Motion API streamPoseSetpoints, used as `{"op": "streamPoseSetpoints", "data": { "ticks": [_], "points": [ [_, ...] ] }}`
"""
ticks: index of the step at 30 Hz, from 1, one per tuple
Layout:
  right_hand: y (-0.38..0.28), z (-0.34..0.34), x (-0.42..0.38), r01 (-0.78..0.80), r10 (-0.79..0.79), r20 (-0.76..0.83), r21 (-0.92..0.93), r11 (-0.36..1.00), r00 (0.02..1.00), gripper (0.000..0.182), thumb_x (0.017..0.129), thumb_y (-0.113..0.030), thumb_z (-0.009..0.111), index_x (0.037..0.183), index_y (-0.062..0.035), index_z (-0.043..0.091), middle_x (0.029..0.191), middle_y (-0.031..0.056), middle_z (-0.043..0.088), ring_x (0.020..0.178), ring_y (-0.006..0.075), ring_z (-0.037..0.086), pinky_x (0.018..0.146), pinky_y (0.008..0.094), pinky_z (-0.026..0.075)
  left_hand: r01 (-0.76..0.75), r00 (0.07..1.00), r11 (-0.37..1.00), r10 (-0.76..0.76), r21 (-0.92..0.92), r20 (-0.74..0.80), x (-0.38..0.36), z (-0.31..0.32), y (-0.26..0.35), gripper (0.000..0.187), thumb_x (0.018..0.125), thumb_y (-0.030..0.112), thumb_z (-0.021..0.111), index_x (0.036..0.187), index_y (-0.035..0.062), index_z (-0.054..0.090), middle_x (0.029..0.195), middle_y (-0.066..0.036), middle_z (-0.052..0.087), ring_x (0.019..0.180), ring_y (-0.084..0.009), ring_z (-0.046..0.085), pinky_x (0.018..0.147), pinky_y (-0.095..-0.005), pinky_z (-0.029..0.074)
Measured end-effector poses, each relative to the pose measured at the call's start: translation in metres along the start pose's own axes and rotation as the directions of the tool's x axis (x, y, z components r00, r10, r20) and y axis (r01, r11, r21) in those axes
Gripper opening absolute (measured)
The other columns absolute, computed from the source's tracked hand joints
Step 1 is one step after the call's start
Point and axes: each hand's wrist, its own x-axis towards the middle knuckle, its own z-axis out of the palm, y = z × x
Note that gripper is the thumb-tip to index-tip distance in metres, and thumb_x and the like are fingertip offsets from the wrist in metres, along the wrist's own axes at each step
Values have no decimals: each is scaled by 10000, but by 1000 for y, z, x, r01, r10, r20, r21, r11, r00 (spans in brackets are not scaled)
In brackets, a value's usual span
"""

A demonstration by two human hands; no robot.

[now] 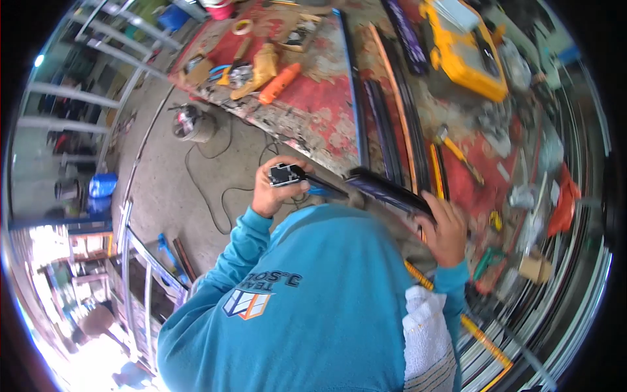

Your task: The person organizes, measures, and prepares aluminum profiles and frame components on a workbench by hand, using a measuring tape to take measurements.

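Observation:
My left hand (277,189) grips the cut end of a dark metal profile bar (290,175), whose hollow section faces the camera. My right hand (447,228) holds another dark profile bar (385,189) near its end, tilted across my chest. The two pieces lie close together in front of my teal sweatshirt (313,294). Both sit just off the near edge of the red worn workbench (313,111).
On the bench lie long dark and orange-edged profiles (385,117), an orange tool (279,83), a tape roll (242,27), a yellow tool case (464,52) and a hammer (457,151). Cables (209,189) trail on the concrete floor. A white cloth (428,333) hangs at my side.

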Motion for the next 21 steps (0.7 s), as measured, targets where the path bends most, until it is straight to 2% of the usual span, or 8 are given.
{"op": "streamPoseSetpoints", "data": {
  "ticks": [2,4,6,9,11,12,14,21],
  "points": [
    [15,10,-11,-135,142,-56,117,984,988,504,802,-166,726,1279,-56,605,1094,160,647,983,369,609,865,442,470,42,992,999,-40,11,-116,6,-6,-18,408,679,-44,790,1055,21,648,1009,-118,700,951,-230,676,852,-363,555],
    [19,16,-14,-208,228,-108,173,963,968,518,802,-180,732,1282,-37,600,1119,195,644,1000,389,618,876,440,476,-163,982,963,179,213,-56,20,-11,-51,400,700,4,820,1058,44,647,944,-62,684,872,-166,655,784,-301,539],
    [16,23,-12,-206,237,-116,234,950,964,524,802,-191,736,1282,-31,598,1122,204,643,995,392,621,871,440,480,160,986,963,-143,216,-92,29,-9,-77,424,680,51,859,1047,64,647,932,-35,661,890,-126,621,789,-287,510],
    [12,28,-2,-198,227,-98,244,949,969,541,802,-207,741,1286,-19,592,1124,216,641,996,397,622,866,440,485,227,974,966,-226,124,-26,52,-11,-146,433,656,80,878,1023,75,648,976,-37,662,952,-122,599,855,-319,494],
    [9,25,6,-150,158,-31,193,970,987,556,798,-218,744,1294,-24,588,1114,211,643,1000,393,620,865,439,486,131,988,902,-155,410,25,70,-17,-193,453,629,123,892,1006,86,643,999,-39,660,996,-151,597,880,-335,488],
    [8,22,10,-133,145,-51,190,973,988,556,798,-218,744,1294,-24,588,1114,211,643,1000,393,620,865,439,486,109,991,904,-132,413,27,79,-22,-206,453,629,123,892,1006,86,643,999,-39,660,996,-151,597,880,-335,488],
    [7,18,15,-103,104,4,164,981,995,553,794,-221,741,1293,-35,592,1109,201,646,1000,387,621,863,439,486,84,980,820,-170,566,102,91,-29,-225,508,573,109,908,1017,98,662,886,-22,673,862,-156,630,794,-337,516],
    [20,25,9,-106,107,4,144,984,994,541,790,-190,754,1269,9,602,1008,189,646,914,355,641,808,405,498,127,944,768,-289,628,162,98,-49,-241,512,555,140,835,1031,99,650,985,-110,666,997,-292,630,889,-390,487]
  ]
}}
